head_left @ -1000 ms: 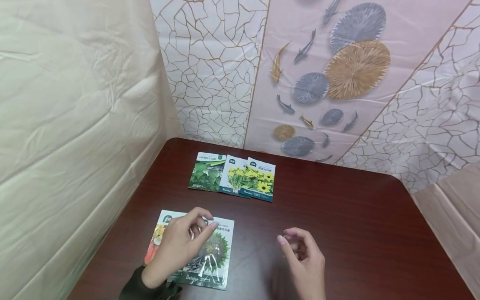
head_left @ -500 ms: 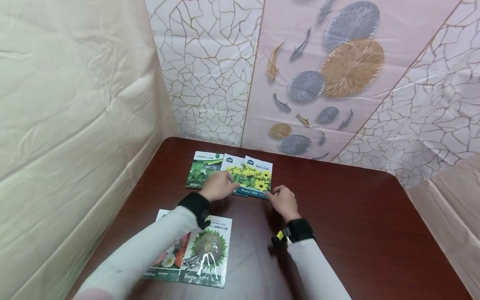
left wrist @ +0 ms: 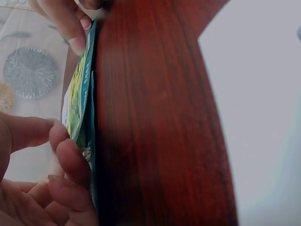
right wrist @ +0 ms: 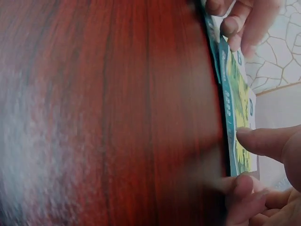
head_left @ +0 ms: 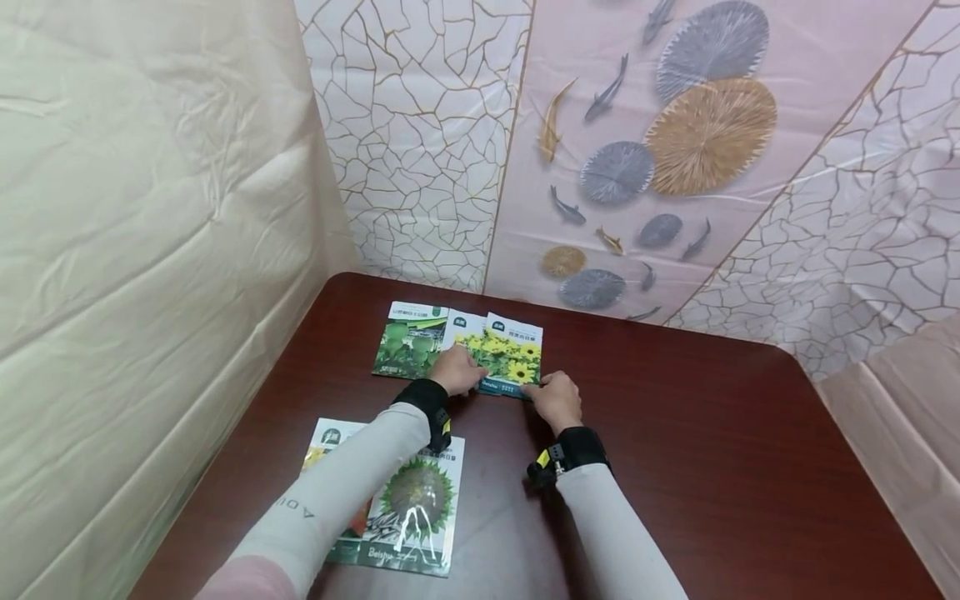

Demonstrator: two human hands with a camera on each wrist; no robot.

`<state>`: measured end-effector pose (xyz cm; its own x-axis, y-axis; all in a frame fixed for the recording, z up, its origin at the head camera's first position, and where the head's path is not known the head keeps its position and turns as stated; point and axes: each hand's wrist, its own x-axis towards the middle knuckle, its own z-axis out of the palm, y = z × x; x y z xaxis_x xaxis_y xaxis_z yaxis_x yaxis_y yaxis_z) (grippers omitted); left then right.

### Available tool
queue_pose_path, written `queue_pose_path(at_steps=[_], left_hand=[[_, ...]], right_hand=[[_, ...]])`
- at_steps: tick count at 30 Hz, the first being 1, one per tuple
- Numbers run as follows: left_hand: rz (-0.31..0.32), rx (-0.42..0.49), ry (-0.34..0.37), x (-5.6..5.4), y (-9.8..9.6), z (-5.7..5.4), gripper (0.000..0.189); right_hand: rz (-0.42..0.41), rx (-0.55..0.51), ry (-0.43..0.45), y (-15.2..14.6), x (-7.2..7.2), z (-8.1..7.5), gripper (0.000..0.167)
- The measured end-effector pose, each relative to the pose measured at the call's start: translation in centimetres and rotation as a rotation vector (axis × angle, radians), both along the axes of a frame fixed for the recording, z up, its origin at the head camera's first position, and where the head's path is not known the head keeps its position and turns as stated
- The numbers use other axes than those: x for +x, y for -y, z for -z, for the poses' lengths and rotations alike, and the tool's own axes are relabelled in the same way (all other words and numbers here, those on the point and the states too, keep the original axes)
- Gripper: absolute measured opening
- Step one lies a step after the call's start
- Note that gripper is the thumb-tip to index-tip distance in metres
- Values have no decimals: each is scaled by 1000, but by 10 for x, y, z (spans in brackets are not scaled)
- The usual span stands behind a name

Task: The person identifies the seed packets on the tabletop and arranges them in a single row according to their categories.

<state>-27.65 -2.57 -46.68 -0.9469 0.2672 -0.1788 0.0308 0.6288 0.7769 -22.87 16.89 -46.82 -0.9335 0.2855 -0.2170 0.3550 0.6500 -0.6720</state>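
A seed packet with yellow sunflowers (head_left: 513, 354) lies at the back of the table, rightmost in an overlapping row. My left hand (head_left: 456, 372) pinches its left edge between thumb and fingers. At its lower right corner, my right hand (head_left: 558, 402) grips it, with the thumb (right wrist: 258, 140) on the printed face and the fingers at the edge. The packet's near edge stands slightly up from the one beneath in the left wrist view. Partly covered under it is a second packet with yellow flowers (head_left: 459, 323). A green leafy packet (head_left: 407, 343) is leftmost, overlapped by my left hand.
Nearer me on the dark red wooden table (head_left: 712, 467) lie a packet with a large sunflower head (head_left: 416, 512) and, to its left, another packet (head_left: 330, 433) mostly hidden by my left sleeve. Patterned cloth (head_left: 420, 150) hangs behind the table's far edge.
Both hands have reached forward from near the front packets to the back row. In the last half second the left hand shifted right, onto the sunflower packet's left edge.
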Motion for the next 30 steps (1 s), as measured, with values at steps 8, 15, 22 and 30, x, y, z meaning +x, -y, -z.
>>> queue_pose_path(at_steps=[8, 15, 22, 30], left_hand=[[-47, 6, -98, 13, -3, -3, 45], [-79, 295, -111, 57, 14, -36, 9], [-36, 496, -150, 130, 34, -78, 5], [-100, 508, -208, 181, 47, -91, 6]], right_hand=[[52, -298, -95, -4, 12, 0, 31], [43, -351, -314, -7, 56, -31, 19], [-3, -425, -433, 2, 121, -76, 20], [95, -487, -484, 19, 165, -97, 15]])
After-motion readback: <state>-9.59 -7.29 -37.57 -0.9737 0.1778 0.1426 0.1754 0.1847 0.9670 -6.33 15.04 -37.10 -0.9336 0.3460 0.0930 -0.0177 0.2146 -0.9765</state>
